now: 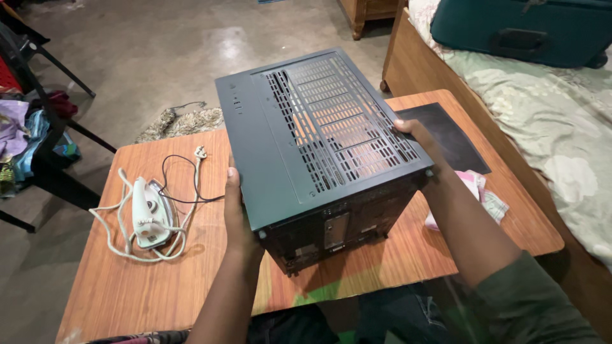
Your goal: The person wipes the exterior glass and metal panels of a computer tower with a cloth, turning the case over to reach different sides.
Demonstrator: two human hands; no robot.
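The left hand (234, 210) is pressed flat against the left side of a black computer case (319, 153), thumb up along the edge and fingers hidden behind the panel. The right hand (417, 137) clasps the opposite side, its fingers curled over the top right edge onto the perforated panel. Both hands grip the case between them, holding it tilted over the middle of the wooden bench (127, 286), with its near lower corner close to the bench top; whether it touches cannot be told.

The case is a dark boxy shell. Its upward face carries a large grille of slotted vents in rows, with a plain strip along the left. The near face, in shadow, shows cut-outs and small ports.

To the left on the bench lies a white clothes iron (150, 213), its pale cord (115, 236) looped around it and a thin black cable (185, 185) beside it. Behind the case sits a dark flat mat (456, 137), and a crumpled pink and white cloth (481, 191) lies near the right forearm. A bed (554, 127) stands to the right, bearing a teal suitcase (529, 28).
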